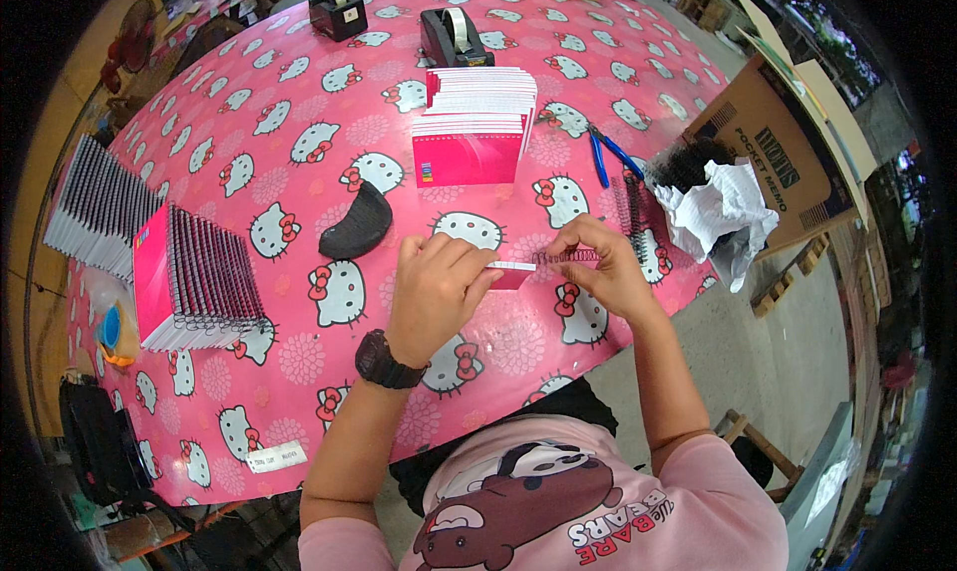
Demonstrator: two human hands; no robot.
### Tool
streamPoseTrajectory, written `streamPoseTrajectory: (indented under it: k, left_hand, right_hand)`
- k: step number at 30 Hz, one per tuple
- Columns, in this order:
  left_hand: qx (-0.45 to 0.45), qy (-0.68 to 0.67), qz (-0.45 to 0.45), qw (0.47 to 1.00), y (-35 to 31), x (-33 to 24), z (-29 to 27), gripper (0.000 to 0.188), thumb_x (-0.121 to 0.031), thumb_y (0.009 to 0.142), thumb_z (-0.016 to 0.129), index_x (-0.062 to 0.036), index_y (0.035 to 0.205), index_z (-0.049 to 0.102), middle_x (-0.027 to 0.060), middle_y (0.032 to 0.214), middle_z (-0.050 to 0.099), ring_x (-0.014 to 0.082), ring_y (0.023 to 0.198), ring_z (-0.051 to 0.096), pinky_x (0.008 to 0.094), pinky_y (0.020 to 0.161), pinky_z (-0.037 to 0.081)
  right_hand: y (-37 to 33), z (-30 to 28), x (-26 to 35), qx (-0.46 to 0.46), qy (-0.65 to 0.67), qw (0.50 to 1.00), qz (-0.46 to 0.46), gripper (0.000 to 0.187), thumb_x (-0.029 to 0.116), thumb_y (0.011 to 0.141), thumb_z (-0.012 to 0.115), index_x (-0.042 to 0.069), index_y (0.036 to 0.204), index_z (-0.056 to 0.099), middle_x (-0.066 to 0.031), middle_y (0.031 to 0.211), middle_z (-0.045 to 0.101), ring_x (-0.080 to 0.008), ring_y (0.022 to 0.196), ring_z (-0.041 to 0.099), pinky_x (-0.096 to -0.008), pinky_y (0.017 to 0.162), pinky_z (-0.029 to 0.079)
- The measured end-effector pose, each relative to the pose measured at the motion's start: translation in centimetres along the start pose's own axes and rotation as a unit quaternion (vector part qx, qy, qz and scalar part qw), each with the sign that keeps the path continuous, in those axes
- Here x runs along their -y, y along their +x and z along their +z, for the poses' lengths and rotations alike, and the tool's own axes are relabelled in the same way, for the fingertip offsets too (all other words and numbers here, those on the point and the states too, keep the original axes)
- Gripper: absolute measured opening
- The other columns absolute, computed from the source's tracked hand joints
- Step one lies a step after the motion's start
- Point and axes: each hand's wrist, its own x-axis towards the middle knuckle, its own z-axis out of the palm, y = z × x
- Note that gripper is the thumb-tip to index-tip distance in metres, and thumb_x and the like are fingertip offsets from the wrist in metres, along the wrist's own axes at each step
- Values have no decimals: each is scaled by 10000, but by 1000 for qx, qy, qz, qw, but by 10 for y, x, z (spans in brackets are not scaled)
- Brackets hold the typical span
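My left hand (439,290) pinches a small pink-covered notebook (510,280), held nearly edge-on above the table. In my right hand (606,272), thumb and fingers grip a thin spiral binding coil (578,256), whose end lies close to the notebook's edge. I cannot tell whether the coil has entered any holes. Beyond my hands stands a stack of pink notebooks (467,160) with no coils showing. A loose group of dark coils (634,212) lies to the right, near cutting pliers (601,160) with blue handles. A curved black pad (357,220) rests left of the stack.
Coil-bound notebooks (214,277) stand in rows at the left, with another row (100,207) behind. Two tape dispensers (337,15) (456,41) sit at the back. Crumpled white paper (720,212) and an open cardboard box (783,138) are at the right edge.
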Motion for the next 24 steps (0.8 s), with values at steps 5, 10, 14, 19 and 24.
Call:
streamPoseTrajectory:
  k: [5, 10, 14, 19, 24]
  left_hand:
    - [2, 0, -2, 1000, 0, 0, -1, 158, -199, 745, 692, -93, 853, 646, 20, 760, 587, 191, 752, 529, 351, 735, 332]
    - [-3, -3, 1, 1000, 1, 0, 1, 153, -198, 745, 689, -93, 848, 645, 22, 758, 587, 192, 749, 530, 352, 730, 331]
    - [3, 12, -12, 1000, 1, -2, 0, 151, -195, 745, 688, -90, 844, 645, 21, 757, 586, 196, 757, 530, 354, 725, 330]
    - [-12, -5, -11, 1000, 1, -9, 3, 213, -196, 728, 696, -99, 905, 630, 35, 819, 593, 201, 794, 532, 355, 741, 337]
    - [-16, -37, 10, 999, -4, -22, 15, 251, -198, 719, 695, -126, 945, 612, 35, 866, 572, 203, 827, 528, 359, 765, 346]
  right_hand:
    - [7, 2, 1, 0, -95, 992, -87, 212, -78, 661, 612, 42, 835, 594, -57, 790, 550, -205, 784, 549, -315, 703, 446]
    - [5, -2, 2, 30, -102, 990, -96, 171, 5, 709, 658, 37, 867, 600, -63, 790, 561, -228, 798, 560, -335, 730, 446]
    - [1, -3, 11, 94, -37, 992, 72, 196, 102, 754, 691, 17, 907, 604, -90, 822, 577, -239, 806, 574, -327, 718, 454]
    - [-5, -1, 18, 49, -97, 993, 35, 179, 157, 847, 613, -16, 887, 588, -132, 789, 589, -239, 729, 583, -319, 652, 459]
    - [3, -8, 17, 210, -139, 964, 85, 292, 253, 922, 516, -29, 858, 559, -159, 739, 571, -233, 685, 574, -331, 641, 452]
